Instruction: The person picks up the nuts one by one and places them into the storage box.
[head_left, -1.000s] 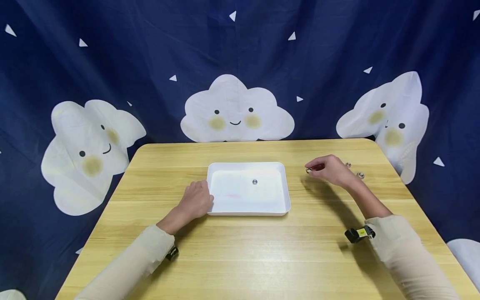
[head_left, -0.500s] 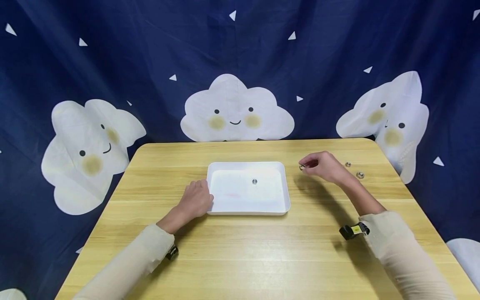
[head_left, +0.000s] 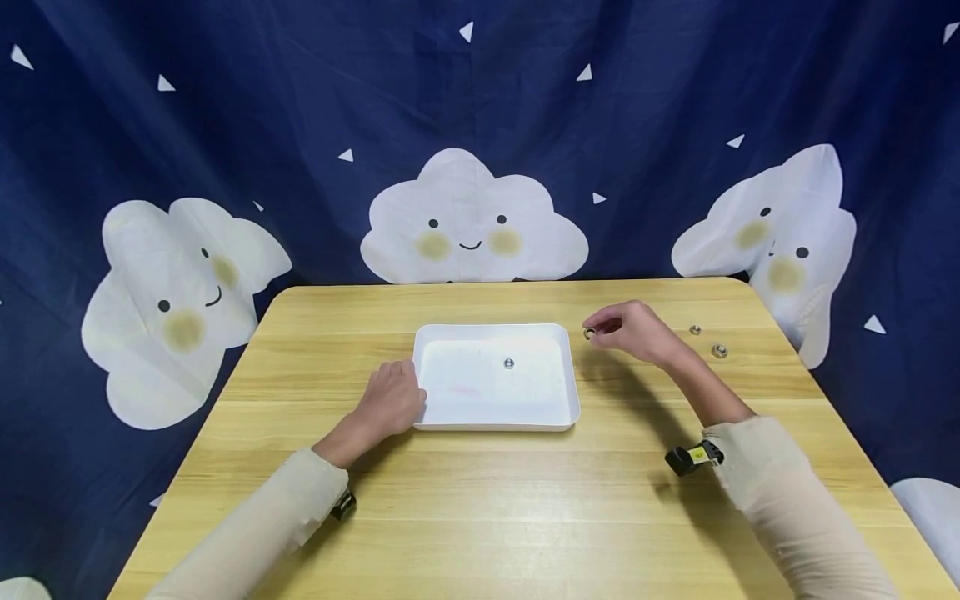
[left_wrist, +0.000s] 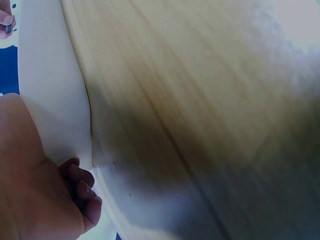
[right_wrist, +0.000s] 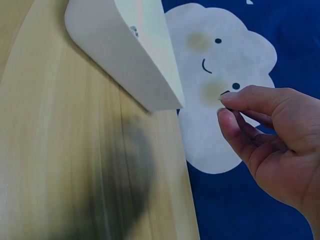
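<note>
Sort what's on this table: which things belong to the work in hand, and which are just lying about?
In hand:
- small silver metal nut, pinched by the right hand
- white rectangular plastic tray, its left edge touched by the left hand
- silver nut lying in the tray

Lying about:
- two loose silver nuts near the wooden table's far right corner
- blue cloud-print backdrop

A small metal nut (head_left: 589, 333) pinched aloft beside the white tray (head_left: 570, 392).
</note>
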